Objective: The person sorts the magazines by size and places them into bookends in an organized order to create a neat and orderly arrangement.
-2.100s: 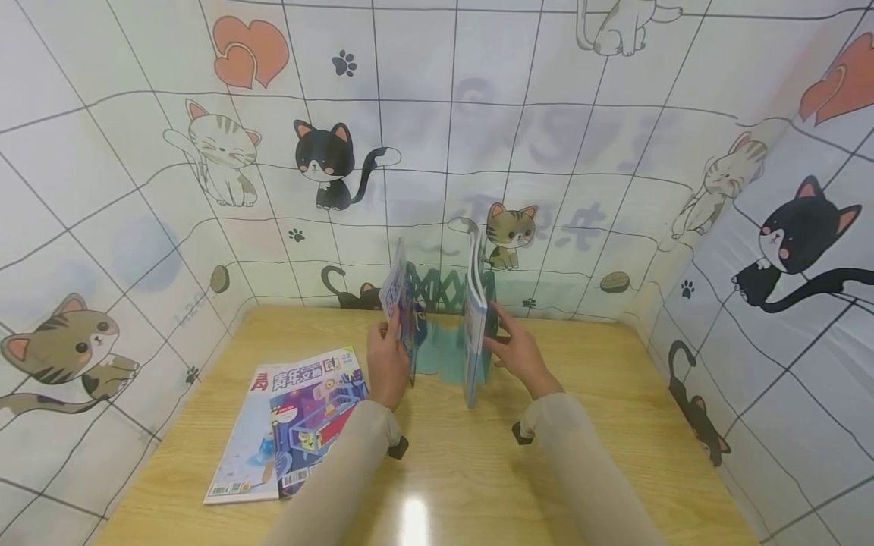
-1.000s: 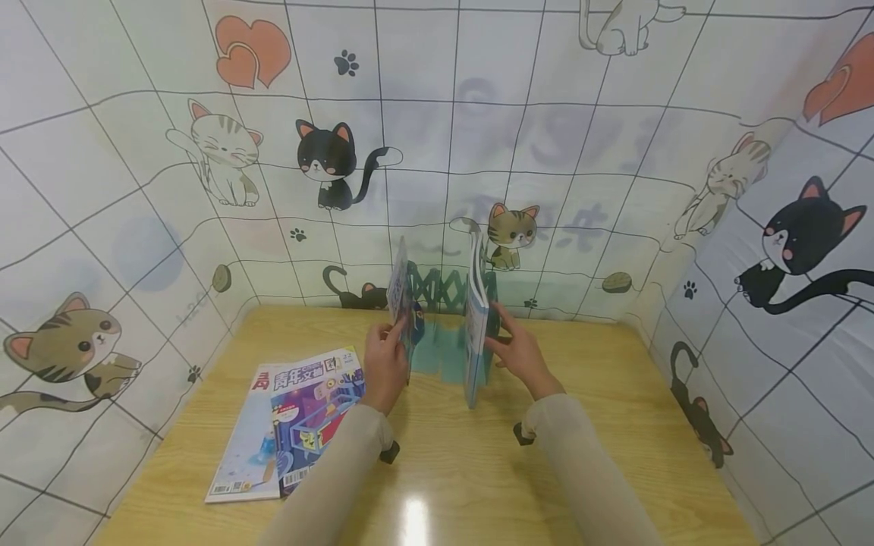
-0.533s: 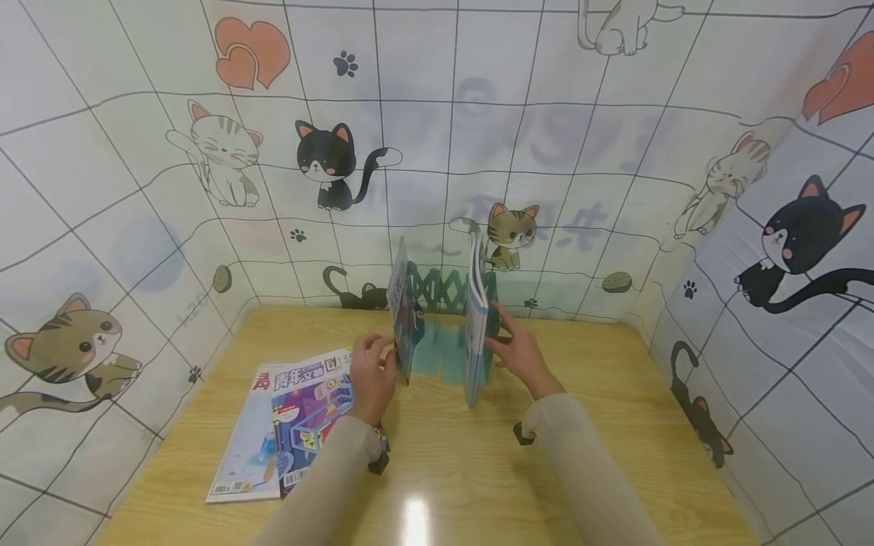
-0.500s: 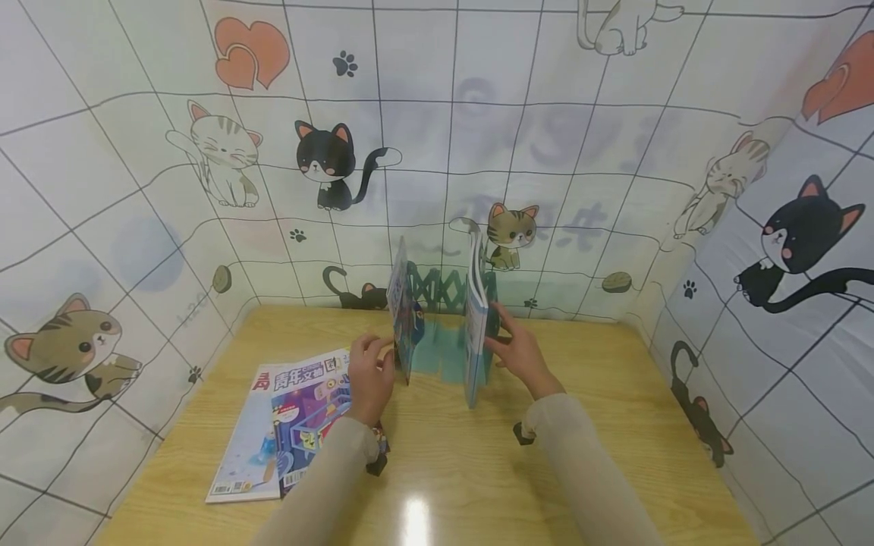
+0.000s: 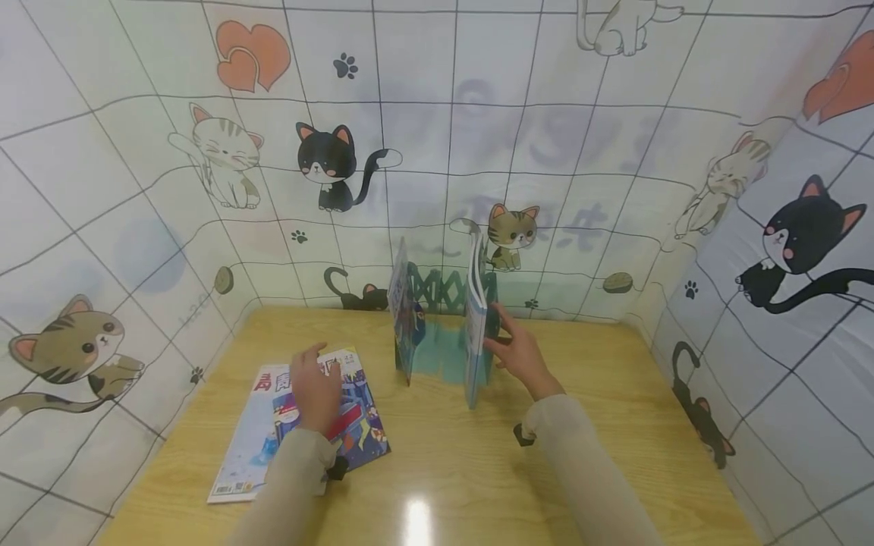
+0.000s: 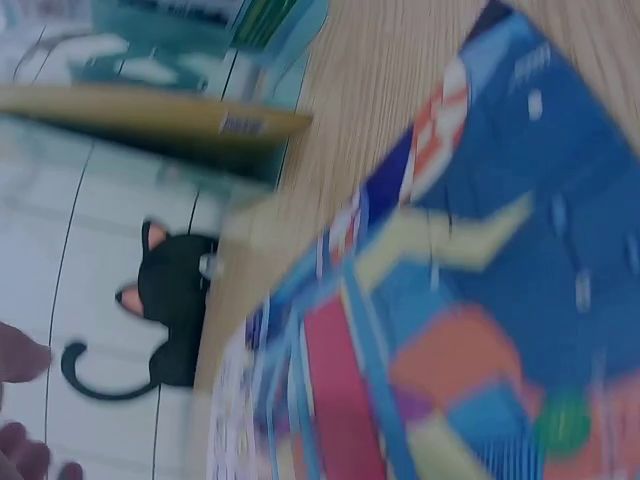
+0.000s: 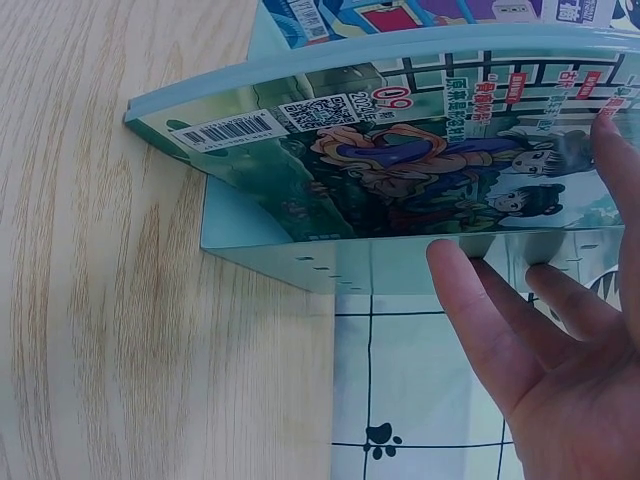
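Note:
My left hand (image 5: 316, 390) is over two overlapping magazines on the table, its fingers loosely bent and holding nothing; whether it touches the purple-blue magazine (image 5: 365, 425) cannot be seen. Beneath that one lies a pale blue magazine (image 5: 235, 447). A teal expandable book stand (image 5: 440, 356) is near the back wall. One thin magazine (image 5: 400, 318) stands upright at its left end, and a few magazines (image 5: 476, 334) stand at its right end. My right hand (image 5: 522, 360) steadies that end: the thumb touches the illustrated cover (image 7: 400, 170), the straight fingers press the outer panel (image 7: 390, 265).
The wooden table (image 5: 580, 455) meets a wall (image 5: 437, 136) covered in cat-patterned sheeting at the back and both sides. A bright light reflection lies near the table's front.
My left hand has let go of the upright magazine at the stand's left end and moved left over the flat magazines. That magazine stays standing. The right hand has kept its place.

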`<state>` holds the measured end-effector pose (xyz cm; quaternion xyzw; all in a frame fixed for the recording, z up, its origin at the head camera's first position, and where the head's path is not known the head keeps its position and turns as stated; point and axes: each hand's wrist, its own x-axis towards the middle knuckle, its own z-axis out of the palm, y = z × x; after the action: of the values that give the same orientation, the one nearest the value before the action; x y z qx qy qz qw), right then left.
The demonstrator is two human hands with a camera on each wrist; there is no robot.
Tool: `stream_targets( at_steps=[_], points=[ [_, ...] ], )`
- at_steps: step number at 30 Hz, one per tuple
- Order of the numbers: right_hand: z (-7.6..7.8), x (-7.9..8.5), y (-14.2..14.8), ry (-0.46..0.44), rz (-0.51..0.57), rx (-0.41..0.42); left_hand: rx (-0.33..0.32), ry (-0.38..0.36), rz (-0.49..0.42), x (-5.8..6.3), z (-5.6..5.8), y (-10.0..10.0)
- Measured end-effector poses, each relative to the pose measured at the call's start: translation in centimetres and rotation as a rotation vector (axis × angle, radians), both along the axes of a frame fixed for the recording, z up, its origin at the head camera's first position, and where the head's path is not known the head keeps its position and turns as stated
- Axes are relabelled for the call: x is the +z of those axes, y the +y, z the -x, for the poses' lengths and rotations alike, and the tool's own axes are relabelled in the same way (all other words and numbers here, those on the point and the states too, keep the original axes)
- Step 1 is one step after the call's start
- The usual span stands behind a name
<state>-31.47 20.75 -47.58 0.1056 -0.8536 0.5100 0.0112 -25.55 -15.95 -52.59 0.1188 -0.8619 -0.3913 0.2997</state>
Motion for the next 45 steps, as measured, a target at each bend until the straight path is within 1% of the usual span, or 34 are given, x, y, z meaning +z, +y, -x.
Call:
stream_targets(
  at_steps=[3, 7, 11, 13, 16, 21, 27, 30, 39, 45],
  points=[
    [0.0, 0.0, 0.1, -0.002, -0.007, -0.006, 0.060, -0.106, 0.007, -0.4, -0.3, -1.9],
    [0.1, 0.0, 0.1, -0.005, -0.010, -0.004, 0.104, -0.272, 0.026, -0.9, -0.7, -3.8],
    [0.1, -0.1, 0.1, -0.012, -0.012, -0.001, 0.111, -0.435, 0.060, -1.2, -1.2, -5.0],
    [0.1, -0.1, 0.1, -0.015, -0.010, -0.003, 0.111, -0.488, 0.069, -1.4, -1.4, -5.4],
    [0.1, -0.1, 0.1, -0.016, -0.006, -0.004, 0.107, -0.540, 0.075, -1.8, -1.7, -5.7],
    [0.0, -0.1, 0.1, -0.009, -0.006, -0.003, 0.090, -0.569, 0.097, -2.4, -1.8, -6.0],
    [0.1, 0.0, 0.1, -0.009, 0.001, 0.001, 0.095, -0.612, 0.081, -2.4, -2.2, -5.9],
    [0.1, 0.0, 0.1, -0.009, 0.006, 0.004, 0.094, -0.623, 0.072, -2.5, -2.3, -6.0],
    [0.0, 0.1, 0.1, -0.011, 0.005, 0.005, 0.120, -0.613, 0.024, -2.6, -2.3, -6.0],
    [-0.1, 0.2, 0.0, -0.023, 0.020, 0.003, 0.114, -0.563, 0.024, -2.9, -2.2, -6.7]
  ],
)
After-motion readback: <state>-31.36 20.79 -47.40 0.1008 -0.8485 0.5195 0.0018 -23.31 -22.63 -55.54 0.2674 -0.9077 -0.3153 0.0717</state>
